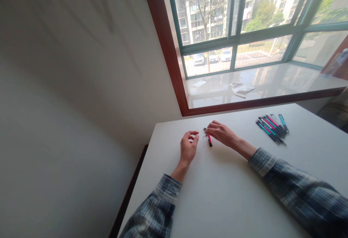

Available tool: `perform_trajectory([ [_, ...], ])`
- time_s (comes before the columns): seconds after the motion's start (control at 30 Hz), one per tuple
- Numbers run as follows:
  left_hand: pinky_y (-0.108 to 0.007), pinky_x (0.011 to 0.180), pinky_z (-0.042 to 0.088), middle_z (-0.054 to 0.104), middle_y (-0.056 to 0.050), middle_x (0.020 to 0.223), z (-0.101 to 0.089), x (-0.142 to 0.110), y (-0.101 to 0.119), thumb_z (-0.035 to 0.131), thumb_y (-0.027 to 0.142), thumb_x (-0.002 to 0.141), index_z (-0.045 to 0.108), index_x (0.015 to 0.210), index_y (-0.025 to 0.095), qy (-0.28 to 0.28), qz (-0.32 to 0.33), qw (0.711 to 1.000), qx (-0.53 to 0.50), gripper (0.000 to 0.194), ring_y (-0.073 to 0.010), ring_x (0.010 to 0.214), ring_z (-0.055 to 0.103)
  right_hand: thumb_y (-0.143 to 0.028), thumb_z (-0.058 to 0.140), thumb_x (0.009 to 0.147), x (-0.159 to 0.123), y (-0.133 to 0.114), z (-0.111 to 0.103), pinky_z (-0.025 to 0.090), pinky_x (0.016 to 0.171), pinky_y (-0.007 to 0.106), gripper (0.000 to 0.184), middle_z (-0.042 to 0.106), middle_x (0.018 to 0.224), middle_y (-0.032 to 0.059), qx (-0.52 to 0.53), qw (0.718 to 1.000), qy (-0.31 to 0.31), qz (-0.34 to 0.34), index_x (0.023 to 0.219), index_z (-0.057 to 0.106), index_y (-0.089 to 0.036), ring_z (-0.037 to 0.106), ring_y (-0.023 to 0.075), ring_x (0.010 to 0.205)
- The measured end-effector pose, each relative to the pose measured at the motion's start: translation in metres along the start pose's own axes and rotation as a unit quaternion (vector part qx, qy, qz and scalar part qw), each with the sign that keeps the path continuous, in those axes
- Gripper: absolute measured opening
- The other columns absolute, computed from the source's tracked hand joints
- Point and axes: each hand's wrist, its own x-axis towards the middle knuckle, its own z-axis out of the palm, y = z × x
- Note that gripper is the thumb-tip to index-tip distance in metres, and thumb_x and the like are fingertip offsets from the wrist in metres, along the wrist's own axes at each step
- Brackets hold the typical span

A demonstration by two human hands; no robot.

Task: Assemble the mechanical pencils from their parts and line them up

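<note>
Lying between the two hands near the far part of the white counter [244, 180], a slim pink-and-black pen [209, 140] points toward the person, its dark upper end too small to make out clearly. The right hand [220, 133] reaches in from the right with its fingertips [207, 132] touching that upper end, though I cannot tell whether they are gripping it. The left hand [189, 145] stands just beside the pen, loosely curled and released, with nothing showing in it. Plaid shirt sleeves [299, 191] cover both forearms, which angle in from the near side. Well to the right, a fanned pile of pink and blue pens [272, 129] lies near the counter's far edge, apart from the right hand and not in its way. That far edge runs just short of the dark wooden window frame [165, 45], and beyond it a white sill [272, 85] holds a crumpled cloth [241, 89] and a slip of paper [199, 83]. On the left, the counter's edge runs along a pale wall [67, 85], with a dark strip [127, 191] in between.
</note>
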Motion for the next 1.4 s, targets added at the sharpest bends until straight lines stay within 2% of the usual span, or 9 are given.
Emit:
perform_trajectory([
  [0.17, -0.031, 0.079, 0.052, 0.075, -0.007, 0.108, 0.000, 0.001, -0.001, 0.064, 0.028, 0.088, 0.074, 0.098, 0.020, 0.002, 0.000, 1.000, 0.003, 0.017, -0.0175, 0.085, 0.062, -0.021, 0.063, 0.100, 0.007, -0.010, 0.004, 0.049, 0.075, 0.036, 0.019, 0.070, 0.087, 0.0083, -0.027, 0.998, -0.015, 0.047, 0.087, 0.077, -0.022, 0.057, 0.0237, 0.085],
  [0.4, -0.030, 0.076, 0.052, 0.074, -0.007, 0.109, 0.002, 0.000, 0.001, 0.064, 0.028, 0.087, 0.073, 0.099, 0.020, -0.003, -0.005, 1.000, -0.002, 0.017, -0.0180, 0.087, 0.063, -0.026, 0.071, 0.096, 0.008, -0.018, 0.009, 0.049, 0.075, 0.036, 0.010, 0.072, 0.088, 0.0080, -0.001, 0.994, -0.011, 0.109, 0.093, 0.080, -0.022, 0.058, 0.0252, 0.088],
  [0.8, -0.030, 0.075, 0.052, 0.074, -0.007, 0.107, 0.003, 0.001, 0.003, 0.064, 0.026, 0.087, 0.074, 0.098, 0.020, 0.002, -0.003, 1.000, 0.002, 0.016, -0.0178, 0.085, 0.063, -0.021, 0.068, 0.097, 0.007, -0.015, 0.011, 0.049, 0.076, 0.034, 0.013, 0.071, 0.086, 0.0072, -0.019, 0.993, -0.026, 0.111, 0.091, 0.080, -0.022, 0.057, 0.0241, 0.088],
  [1.07, -0.030, 0.076, 0.052, 0.075, -0.007, 0.107, 0.003, 0.000, 0.004, 0.063, 0.026, 0.087, 0.074, 0.097, 0.020, -0.001, -0.005, 1.000, 0.005, 0.016, -0.0181, 0.086, 0.063, -0.016, 0.065, 0.097, 0.007, -0.015, 0.013, 0.050, 0.077, 0.035, 0.019, 0.070, 0.083, 0.0078, 0.003, 0.994, -0.027, 0.102, 0.083, 0.078, -0.022, 0.058, 0.0244, 0.087],
  [1.17, -0.030, 0.075, 0.053, 0.075, -0.007, 0.107, 0.002, 0.000, 0.004, 0.063, 0.026, 0.087, 0.074, 0.098, 0.020, -0.001, -0.007, 1.000, 0.005, 0.016, -0.0185, 0.087, 0.064, -0.018, 0.063, 0.099, 0.008, -0.016, 0.011, 0.050, 0.076, 0.037, 0.019, 0.071, 0.085, 0.0086, 0.010, 0.995, -0.005, 0.095, 0.087, 0.077, -0.022, 0.058, 0.0256, 0.087],
  [1.27, -0.030, 0.076, 0.053, 0.075, -0.007, 0.107, 0.002, 0.001, 0.001, 0.063, 0.025, 0.087, 0.074, 0.098, 0.020, 0.000, 0.000, 1.000, 0.011, 0.016, -0.0182, 0.086, 0.064, -0.023, 0.060, 0.101, 0.008, -0.013, 0.009, 0.051, 0.077, 0.038, 0.017, 0.073, 0.091, 0.0091, 0.043, 0.992, 0.049, 0.105, 0.092, 0.075, -0.022, 0.060, 0.0259, 0.089],
  [1.4, -0.032, 0.079, 0.054, 0.075, -0.005, 0.106, 0.000, 0.000, -0.002, 0.062, 0.022, 0.087, 0.075, 0.099, 0.023, -0.018, 0.038, 0.997, 0.071, 0.017, -0.0178, 0.083, 0.063, -0.028, 0.061, 0.099, 0.002, 0.001, 0.009, 0.052, 0.077, 0.038, 0.015, 0.075, 0.090, 0.0065, 0.103, 0.973, 0.113, 0.174, 0.093, 0.072, -0.022, 0.064, 0.0238, 0.086],
])
